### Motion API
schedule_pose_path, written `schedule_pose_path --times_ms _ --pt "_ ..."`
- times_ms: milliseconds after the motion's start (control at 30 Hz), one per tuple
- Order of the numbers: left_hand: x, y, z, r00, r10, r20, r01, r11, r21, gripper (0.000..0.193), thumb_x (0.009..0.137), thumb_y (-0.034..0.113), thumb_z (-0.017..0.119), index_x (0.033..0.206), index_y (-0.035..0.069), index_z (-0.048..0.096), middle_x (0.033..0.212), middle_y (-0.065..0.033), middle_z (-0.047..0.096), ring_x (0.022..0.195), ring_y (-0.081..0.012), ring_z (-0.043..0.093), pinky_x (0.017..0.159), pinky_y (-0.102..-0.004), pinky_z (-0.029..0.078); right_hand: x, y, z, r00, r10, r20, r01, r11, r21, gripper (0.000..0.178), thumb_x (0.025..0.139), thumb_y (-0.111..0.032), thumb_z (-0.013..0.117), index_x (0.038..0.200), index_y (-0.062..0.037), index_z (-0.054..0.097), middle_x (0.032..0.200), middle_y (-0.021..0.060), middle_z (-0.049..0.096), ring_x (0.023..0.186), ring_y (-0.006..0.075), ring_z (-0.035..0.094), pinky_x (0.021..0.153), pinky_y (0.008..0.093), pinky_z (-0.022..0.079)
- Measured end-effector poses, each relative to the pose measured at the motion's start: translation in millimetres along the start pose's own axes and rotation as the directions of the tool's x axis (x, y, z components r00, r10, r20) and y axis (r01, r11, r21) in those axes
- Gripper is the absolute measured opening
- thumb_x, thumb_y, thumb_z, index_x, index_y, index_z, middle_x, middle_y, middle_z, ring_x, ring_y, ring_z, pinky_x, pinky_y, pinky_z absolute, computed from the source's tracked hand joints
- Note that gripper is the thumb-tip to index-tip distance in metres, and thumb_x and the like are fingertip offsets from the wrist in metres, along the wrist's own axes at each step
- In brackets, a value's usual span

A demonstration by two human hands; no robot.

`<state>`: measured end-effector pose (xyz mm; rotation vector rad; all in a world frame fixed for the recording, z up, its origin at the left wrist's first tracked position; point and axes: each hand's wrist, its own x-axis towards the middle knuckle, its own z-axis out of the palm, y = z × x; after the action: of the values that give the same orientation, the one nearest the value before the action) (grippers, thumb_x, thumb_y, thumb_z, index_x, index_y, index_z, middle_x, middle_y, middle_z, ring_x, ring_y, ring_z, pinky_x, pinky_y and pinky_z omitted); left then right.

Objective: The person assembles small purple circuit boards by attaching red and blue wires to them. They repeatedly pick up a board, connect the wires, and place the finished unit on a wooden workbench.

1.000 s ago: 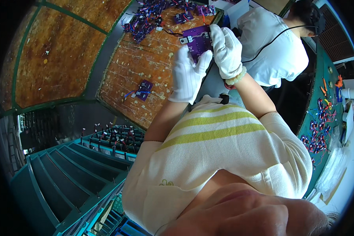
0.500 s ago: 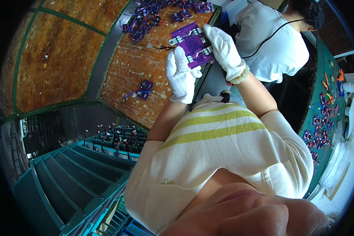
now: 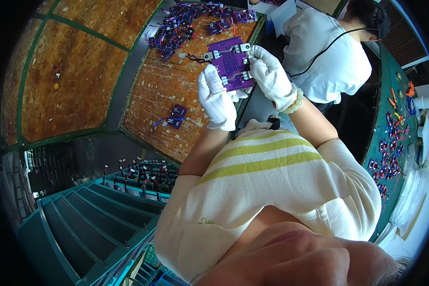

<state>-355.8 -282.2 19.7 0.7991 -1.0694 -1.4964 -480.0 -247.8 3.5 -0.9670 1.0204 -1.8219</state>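
Note:
A purple circuit board (image 3: 232,64) with metal terminals and dark wires is held up above the wooden table. My left hand (image 3: 216,101), in a white glove, grips its lower left side. The gloved right hand (image 3: 270,78) pinches its right edge near a metal terminal; some of the fingers are hidden behind the board. Below and left of my hands lies a smaller purple circuit board (image 3: 178,116) with blue wires, flat on the table.
Many purple boards with tangled wires form a pile (image 3: 176,26) at the table's far side. A person in a white shirt (image 3: 326,55) sits at the right. A teal rack (image 3: 88,209) stands lower left. More wired boards (image 3: 390,152) lie on a green bench at the right.
The held board has turned more upright and come slightly nearer. My right hand has slid lower along its right edge. A red wire now shows above the board.

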Motion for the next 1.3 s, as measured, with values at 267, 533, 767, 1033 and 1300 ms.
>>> schedule_pose_path --times_ms 267,533,767,1033,1300 --pt "1 4 4 0.997 -0.043 0.060 0.041 0.999 0.031 0.029 0.099 0.035 0.047 0.098 0.007 0.053 0.076 -0.0042 0.061 0.044 -0.0098 0.051 0.034 -0.0228 0.040 5 -51 -9 0.964 0.246 -0.097 -0.259 0.953 -0.157 0.021 0.097 -0.019 0.046 0.106 -0.0044 0.058 0.069 -0.0041 0.052 0.063 0.0015 0.049 0.052 0.0145 0.037" --pt "1 -2 16 0.900 -0.287 0.328 0.379 0.886 -0.267 0.030 0.096 0.028 0.052 0.117 0.008 0.057 0.103 -0.0104 0.065 0.091 -0.0201 0.063 0.081 -0.0343 0.052 -12 -27 -42 0.816 0.089 0.571 -0.174 0.980 0.095 0.055 0.088 -0.013 0.065 0.135 -0.0001 0.040 0.125 0.0094 0.054 0.114 0.0159 0.052 0.096 0.0324 0.044" --pt "-2 -4 33 0.515 -0.381 0.768 0.856 0.275 -0.437 0.035 0.093 0.031 0.047 0.064 0.012 0.041 0.045 0.0007 0.037 0.029 -0.0093 0.033 0.028 -0.0241 0.030 -53 -50 -121 0.939 0.068 0.337 0.145 0.812 -0.566 0.025 0.092 -0.030 0.059 0.093 -0.0054 0.065 0.077 0.0074 0.064 0.066 0.0235 0.061 0.059 0.0353 0.048" --pt "-77 -97 197 0.068 -0.480 0.875 0.950 0.298 0.090 0.042 0.097 0.040 0.042 0.114 0.003 0.052 0.076 -0.0076 0.054 0.060 -0.0168 0.054 0.050 -0.0327 0.047 -225 -186 -268 0.980 0.046 -0.195 -0.129 0.890 -0.438 0.029 0.090 -0.028 0.064 0.101 -0.0014 0.065 0.086 0.0059 0.066 0.085 0.0135 0.061 0.075 0.0298 0.048" --pt "-200 -199 314 -0.012 -0.730 0.683 0.706 0.477 0.523 0.063 0.100 0.047 0.030 0.134 -0.007 0.034 0.126 -0.0269 0.049 0.108 -0.0365 0.055 0.098 -0.0475 0.043 -347 -225 -490 0.797 -0.338 -0.501 -0.296 0.503 -0.812 0.029 0.096 -0.021 0.044 0.105 0.0013 0.060 0.096 0.0146 0.064 0.092 0.0298 0.061 0.083 0.0356 0.047"
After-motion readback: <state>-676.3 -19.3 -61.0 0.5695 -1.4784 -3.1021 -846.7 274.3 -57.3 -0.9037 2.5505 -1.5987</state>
